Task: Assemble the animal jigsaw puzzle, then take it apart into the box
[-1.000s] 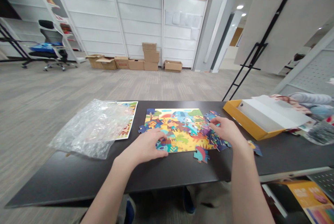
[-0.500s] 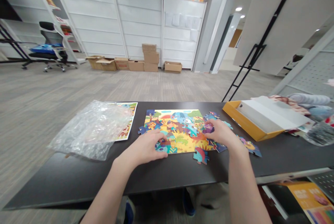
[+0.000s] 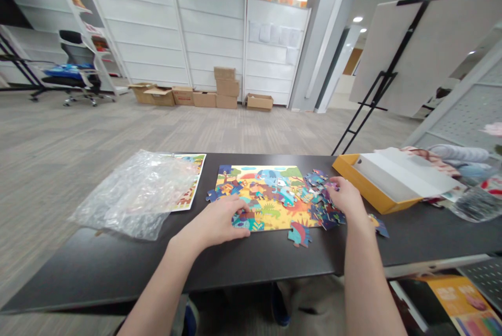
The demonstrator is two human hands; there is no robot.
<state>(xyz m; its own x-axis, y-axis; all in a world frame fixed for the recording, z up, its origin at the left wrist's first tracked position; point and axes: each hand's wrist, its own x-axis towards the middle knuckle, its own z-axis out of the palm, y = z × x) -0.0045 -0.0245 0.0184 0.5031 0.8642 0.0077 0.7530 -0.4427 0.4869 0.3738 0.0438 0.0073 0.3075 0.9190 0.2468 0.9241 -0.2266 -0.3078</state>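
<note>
A colourful animal jigsaw puzzle point(image 3: 270, 209) lies partly covered with pieces in the middle of the dark table. My left hand point(image 3: 221, 219) rests on its lower left corner, thumb apart from the curved fingers. Right of the puzzle, my right hand point(image 3: 347, 200) pinches a purple puzzle piece point(image 3: 333, 186) above a heap of loose pieces point(image 3: 323, 208), some overlapping the puzzle's right edge. One teal and red piece point(image 3: 300, 234) sits just below the puzzle's front edge. Another loose piece point(image 3: 379, 226) shows beyond my right wrist.
Crumpled clear plastic bag point(image 3: 125, 195) covers part of a picture sheet point(image 3: 196, 182) at the left. A yellow box point(image 3: 372, 189) with a white inside stands at the right, beside folded cloths point(image 3: 458, 154) and a plastic-wrapped bundle point(image 3: 476, 203).
My right hand has moved right, off the puzzle's right side to the loose pieces, with a purple piece between its fingers. My left hand stays in place.
</note>
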